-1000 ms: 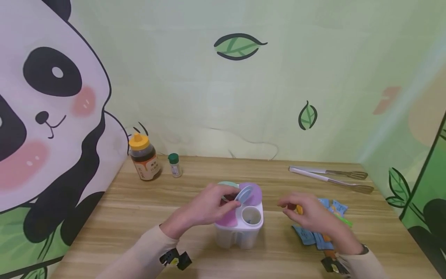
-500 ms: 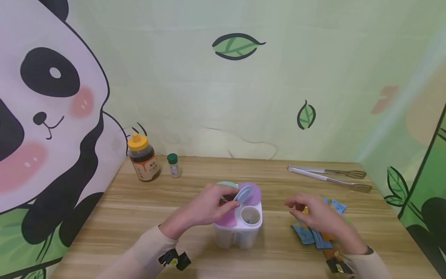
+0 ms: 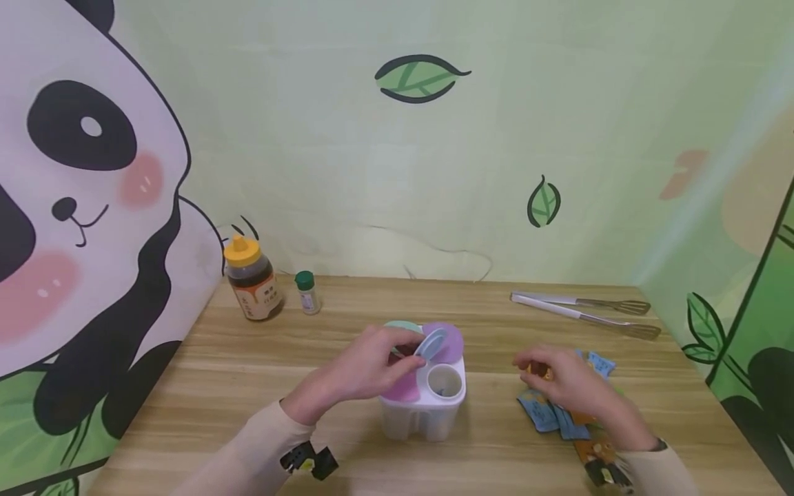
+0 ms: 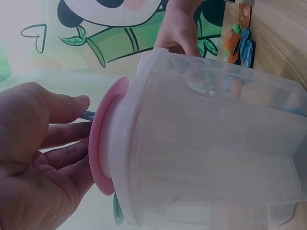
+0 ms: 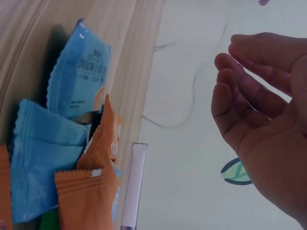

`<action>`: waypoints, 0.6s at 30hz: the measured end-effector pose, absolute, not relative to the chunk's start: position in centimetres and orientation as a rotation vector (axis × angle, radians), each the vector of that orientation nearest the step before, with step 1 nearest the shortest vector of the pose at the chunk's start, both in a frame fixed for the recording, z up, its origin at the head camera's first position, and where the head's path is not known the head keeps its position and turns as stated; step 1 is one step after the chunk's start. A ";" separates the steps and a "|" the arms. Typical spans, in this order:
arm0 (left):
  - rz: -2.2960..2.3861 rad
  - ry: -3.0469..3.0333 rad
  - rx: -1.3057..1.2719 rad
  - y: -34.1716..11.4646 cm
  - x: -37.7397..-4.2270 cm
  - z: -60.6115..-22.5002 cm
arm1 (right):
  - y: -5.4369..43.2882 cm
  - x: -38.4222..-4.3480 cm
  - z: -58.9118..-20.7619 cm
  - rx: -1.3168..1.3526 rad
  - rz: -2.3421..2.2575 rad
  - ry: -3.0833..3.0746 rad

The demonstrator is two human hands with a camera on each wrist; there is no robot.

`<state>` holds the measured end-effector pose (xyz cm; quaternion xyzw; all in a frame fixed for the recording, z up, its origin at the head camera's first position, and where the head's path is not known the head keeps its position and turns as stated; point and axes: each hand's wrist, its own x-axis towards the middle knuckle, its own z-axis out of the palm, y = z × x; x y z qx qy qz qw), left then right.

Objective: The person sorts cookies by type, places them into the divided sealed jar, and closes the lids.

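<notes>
My left hand (image 3: pixel 372 365) pinches a light-blue round lid (image 3: pixel 432 344), tilted up, between thumb and fingers. Below it stands a white box (image 3: pixel 420 419) with translucent walls and several round lids: pink (image 3: pixel 402 390), purple (image 3: pixel 451 339) and mint green. Its front right opening (image 3: pixel 444 381) is uncovered, and a small bluish bit shows inside. In the left wrist view that hand is beside the pink lid (image 4: pixel 98 153). My right hand (image 3: pixel 567 382) hovers over blue and orange snack packets (image 3: pixel 541 412), its fingers loosely bent and holding nothing.
At the back left stand a honey-style jar (image 3: pixel 254 279) with a yellow cap and a small green-capped shaker (image 3: pixel 307 293). Two white-handled utensils (image 3: pixel 583 313) with slotted metal ends lie at the back right. A printed panda cloth (image 3: pixel 422 172) hangs behind the table.
My right hand has moved slightly to the right, away from the box and over the packets. The left hand still holds the light-blue lid in the same place.
</notes>
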<state>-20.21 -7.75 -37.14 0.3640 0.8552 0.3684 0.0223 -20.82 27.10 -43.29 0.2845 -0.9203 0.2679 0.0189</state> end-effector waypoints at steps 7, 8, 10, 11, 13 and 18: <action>1.144 2.644 1.138 -7.8 -20.2 -37.1 | 27.7 -21.1 -43.9 0.896 0.789 -2.881; 1.144 2.645 1.133 -7.8 -20.2 -37.1 | 27.8 -21.2 -44.0 0.896 0.784 -2.884; 1.145 2.646 1.130 -7.8 -20.2 -37.0 | 28.0 -21.2 -44.2 0.891 0.778 -2.895; 1.144 2.648 1.128 -7.8 -20.2 -37.0 | 28.1 -21.2 -44.3 0.886 0.780 -2.905; 1.144 2.650 1.127 -7.7 -20.2 -37.0 | 28.4 -21.2 -44.5 0.877 0.789 -2.924; 1.140 2.652 1.122 -7.7 -20.2 -37.0 | 28.8 -21.2 -44.9 0.845 0.802 -2.992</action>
